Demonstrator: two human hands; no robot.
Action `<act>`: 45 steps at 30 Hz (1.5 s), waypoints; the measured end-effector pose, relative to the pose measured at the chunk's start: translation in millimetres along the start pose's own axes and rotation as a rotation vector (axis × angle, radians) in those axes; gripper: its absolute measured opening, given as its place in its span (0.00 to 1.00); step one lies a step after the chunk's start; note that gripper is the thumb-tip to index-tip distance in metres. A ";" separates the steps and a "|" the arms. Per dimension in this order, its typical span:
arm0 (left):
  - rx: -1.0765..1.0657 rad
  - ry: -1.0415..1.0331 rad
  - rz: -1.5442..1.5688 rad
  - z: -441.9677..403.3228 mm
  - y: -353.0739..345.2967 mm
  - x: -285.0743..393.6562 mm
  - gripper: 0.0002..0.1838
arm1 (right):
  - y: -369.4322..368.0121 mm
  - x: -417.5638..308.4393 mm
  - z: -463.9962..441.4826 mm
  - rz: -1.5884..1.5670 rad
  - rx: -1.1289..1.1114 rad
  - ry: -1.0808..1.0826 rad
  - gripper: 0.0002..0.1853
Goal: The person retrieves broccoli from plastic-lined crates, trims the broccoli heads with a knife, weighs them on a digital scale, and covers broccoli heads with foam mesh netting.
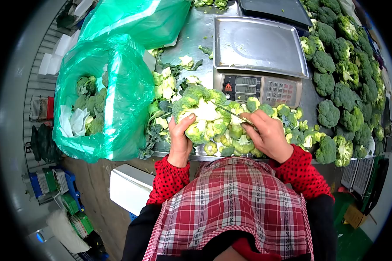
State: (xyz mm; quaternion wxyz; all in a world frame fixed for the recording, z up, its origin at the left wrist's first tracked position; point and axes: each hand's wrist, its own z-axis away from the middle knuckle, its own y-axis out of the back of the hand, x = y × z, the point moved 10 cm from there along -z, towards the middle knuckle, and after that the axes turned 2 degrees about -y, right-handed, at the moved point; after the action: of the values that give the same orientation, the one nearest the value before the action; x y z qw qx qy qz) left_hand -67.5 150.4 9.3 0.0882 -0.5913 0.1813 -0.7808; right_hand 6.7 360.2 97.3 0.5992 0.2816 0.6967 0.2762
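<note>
A large broccoli head (199, 102) is turned with its pale cut stem side up. My left hand (181, 135) grips it at the lower left, thumb pressed on the underside. In my right hand (265, 132) is a thin knife (228, 111), its blade reaching left to the stems of the broccoli. The handle is mostly hidden by my fingers. Below and right of the held head, cut broccoli florets (242, 144) lie along the table's front edge. Trimmed stems and leaves (164, 85) are heaped left of it.
A digital scale (261, 48) with a steel pan stands behind my hands. To the left, a box lined with green plastic (130, 95) holds broccoli and white paper. Many broccoli heads (344, 95) are piled on the right. A white box (130, 189) sits below the table edge.
</note>
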 end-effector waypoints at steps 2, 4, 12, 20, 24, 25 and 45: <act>-0.009 0.087 0.151 2.8 -3.9 -6.6 0.26 | -5.4 19.9 1.9 -0.100 0.053 -0.005 0.14; -0.007 0.165 0.362 3.5 -13.3 -12.1 0.27 | -16.0 47.7 7.0 -0.305 -0.082 -0.275 0.17; -0.153 -0.699 -0.712 -45.6 -99.0 80.9 0.34 | -12.5 68.6 21.7 -0.705 0.046 -0.546 0.19; -0.577 -1.209 -1.671 -110.6 -261.3 4.8 0.45 | 5.1 116.4 83.7 -0.790 0.245 -0.637 0.16; -0.542 -1.047 -1.346 -90.3 -232.6 36.7 0.48 | 132.2 140.4 95.9 -0.668 0.624 -0.630 0.14; -0.491 -1.046 -1.300 -85.9 -214.7 43.5 0.48 | 179.2 126.8 90.2 -0.816 0.889 -0.387 0.13; -0.216 -0.762 -1.117 -124.5 -198.9 38.4 0.54 | 22.4 124.5 133.1 -0.802 0.333 -0.551 0.18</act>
State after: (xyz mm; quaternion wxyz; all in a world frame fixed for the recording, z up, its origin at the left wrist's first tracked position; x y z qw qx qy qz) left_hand -182.1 341.9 91.3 -0.3299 -0.8351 -0.1177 -0.4241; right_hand 124.6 472.0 11.7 0.7663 0.1462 0.6007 -0.1748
